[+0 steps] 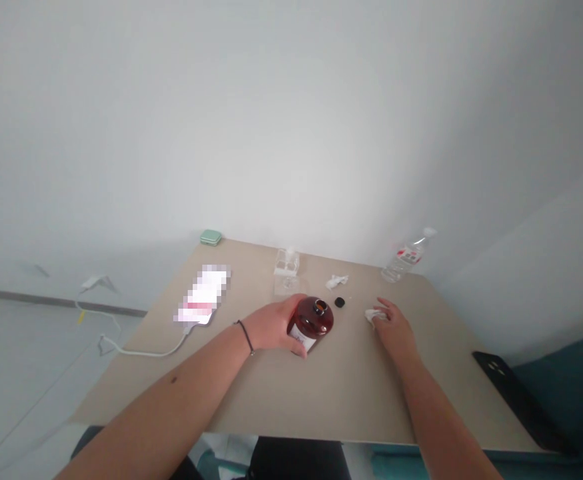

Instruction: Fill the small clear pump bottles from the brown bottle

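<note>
My left hand (276, 325) is wrapped round a brown glass bottle (314, 319) with a white label, which stands on the table with its mouth uncovered. Just right of the bottle lies a small black cap (340, 302). My right hand (394, 327) rests on the table farther right, its fingers closed on a crumpled white tissue (374, 315). A second crumpled tissue (337, 281) lies behind the cap. Beyond the bottle sits a small clear plastic case (286, 263) with its lid raised.
A lit phone (204, 293) with a white cable (151, 354) lies at the left. A green case (210, 237) stands at the back left corner, a clear water bottle (408, 257) at the back right. A dark flat object (521, 400) lies along the right edge. A wall borders the back.
</note>
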Demonstrator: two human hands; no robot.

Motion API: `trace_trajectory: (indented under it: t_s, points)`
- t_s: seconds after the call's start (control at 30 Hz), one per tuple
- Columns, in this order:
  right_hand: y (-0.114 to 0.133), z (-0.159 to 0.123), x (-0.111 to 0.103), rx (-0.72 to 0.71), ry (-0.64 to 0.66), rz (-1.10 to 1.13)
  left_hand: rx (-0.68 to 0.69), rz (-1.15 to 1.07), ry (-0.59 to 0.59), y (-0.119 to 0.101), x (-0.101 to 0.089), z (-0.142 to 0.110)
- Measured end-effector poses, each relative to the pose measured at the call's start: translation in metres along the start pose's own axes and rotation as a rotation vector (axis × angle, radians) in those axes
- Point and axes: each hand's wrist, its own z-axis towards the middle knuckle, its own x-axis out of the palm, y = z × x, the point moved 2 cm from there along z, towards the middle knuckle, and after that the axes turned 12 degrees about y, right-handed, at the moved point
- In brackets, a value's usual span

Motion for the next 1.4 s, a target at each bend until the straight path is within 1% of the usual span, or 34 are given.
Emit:
trace_trajectory:
  t_s: [0.07, 0.13, 0.2, 0.27, 0.33, 0.4, 0.43, 0.47, 0.53, 0.63, 0.7, 0.77, 0.83, 0.93, 1.07, 1.13, 1.27, 1.3, 1.33, 1.4]
  points:
    - [-0.009, 0.000, 0.007, -0.056, -0.015, -0.059, 0.006, 0.020, 0.000, -0.002, -0.003, -0.001]
    - [-0.005, -0.007, 0.013, -0.178, -0.073, -0.087, 0.005, 0.067, -0.035, -0.004, -0.007, -0.004]
    - [0.009, -0.017, 0.018, -0.326, -0.123, -0.087, 0.036, 0.141, -0.119, -0.006, -0.011, -0.008]
    - [0.030, -0.030, 0.022, -0.426, -0.127, -0.058, 0.086, 0.218, -0.250, -0.007, -0.015, -0.011]
    - [0.054, -0.043, 0.025, -0.454, -0.055, 0.028, 0.090, 0.274, -0.405, -0.005, -0.019, -0.015]
    - [0.079, -0.056, 0.030, -0.449, 0.073, 0.142, 0.058, 0.302, -0.539, 0.000, -0.021, -0.017]
    - [0.091, -0.061, 0.032, -0.461, 0.142, 0.185, 0.044, 0.309, -0.582, 0.002, -0.022, -0.018]
    - [0.102, -0.066, 0.035, -0.489, 0.194, 0.212, 0.038, 0.315, -0.602, 0.004, -0.023, -0.019]
    - [0.120, -0.073, 0.041, -0.535, 0.240, 0.242, 0.058, 0.327, -0.577, 0.004, -0.023, -0.018]
    - [0.133, -0.074, 0.048, -0.541, 0.204, 0.280, 0.147, 0.346, -0.433, -0.002, -0.020, -0.013]
    - [0.133, -0.071, 0.051, -0.514, 0.171, 0.318, 0.180, 0.350, -0.332, -0.006, -0.017, -0.010]
    - [0.130, -0.069, 0.053, -0.497, 0.154, 0.361, 0.158, 0.343, -0.274, -0.007, -0.015, -0.007]
    - [0.127, -0.067, 0.053, -0.492, 0.158, 0.403, 0.126, 0.335, -0.256, -0.007, -0.013, -0.006]
    - [0.122, -0.066, 0.053, -0.483, 0.206, 0.468, 0.116, 0.333, -0.247, -0.007, -0.013, -0.006]
    - [0.108, -0.069, 0.060, -0.372, 0.262, 0.595, 0.157, 0.319, -0.247, -0.006, -0.015, -0.008]
    - [0.099, -0.073, 0.068, -0.353, 0.314, 0.673, 0.153, 0.298, -0.310, -0.003, -0.017, -0.010]
    - [0.090, -0.081, 0.086, -0.451, 0.472, 0.745, 0.017, 0.280, -0.594, 0.016, -0.025, -0.014]
    - [0.090, -0.082, 0.090, -0.461, 0.494, 0.743, -0.011, 0.279, -0.642, 0.022, -0.027, -0.014]
    - [0.090, -0.082, 0.093, -0.460, 0.505, 0.742, -0.034, 0.268, -0.674, 0.028, -0.028, -0.014]
    - [0.090, -0.081, 0.100, -0.433, 0.504, 0.762, -0.095, 0.210, -0.682, 0.041, -0.028, -0.012]
